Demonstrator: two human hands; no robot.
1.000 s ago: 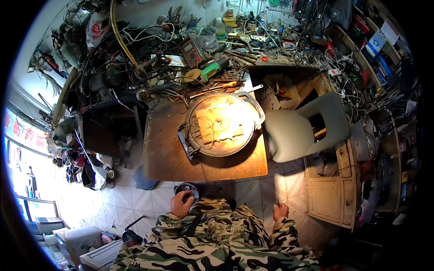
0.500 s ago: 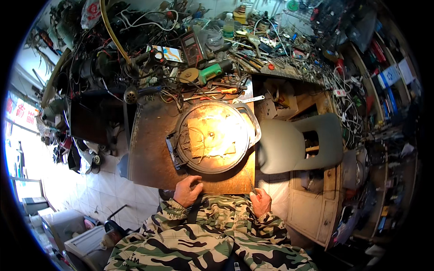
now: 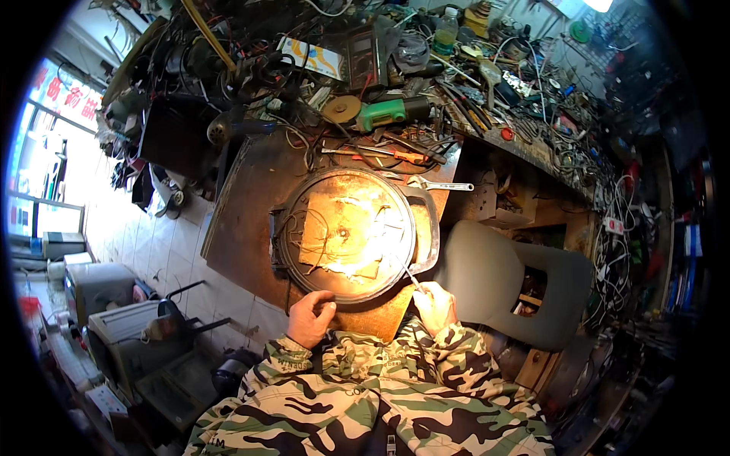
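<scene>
A round, shallow appliance pan (image 3: 414, 228) lies on the brown worktable, with a loop handle on its right and a hinge-like bracket on its left. Inside rests a squarish brown sheet (image 3: 323, 235) with thin wires over it; bright glare hides some of the right side. My right hand (image 3: 435, 306) grips a thin screwdriver-like tool (image 3: 412, 279), its metal shaft pointing up-left to the pan's lower right rim. The tool's handle is hidden in my fingers. Beside the lower left rim is my left hand (image 3: 310, 319), loosely curled with thumb and fingers apart, holding nothing; whether it touches the rim I cannot tell.
Behind the pan lie an adjustable wrench (image 3: 441, 185), an orange-handled screwdriver (image 3: 409, 157) and a green angle grinder (image 3: 384, 114). Cables, tools and a multimeter (image 3: 365, 61) crowd the back bench. A grey chair (image 3: 487, 266) stands close at the right.
My right hand has moved up, bringing the tool's tip to the pan's rim. My left hand has come nearer the rim. The whole view has turned and shifted.
</scene>
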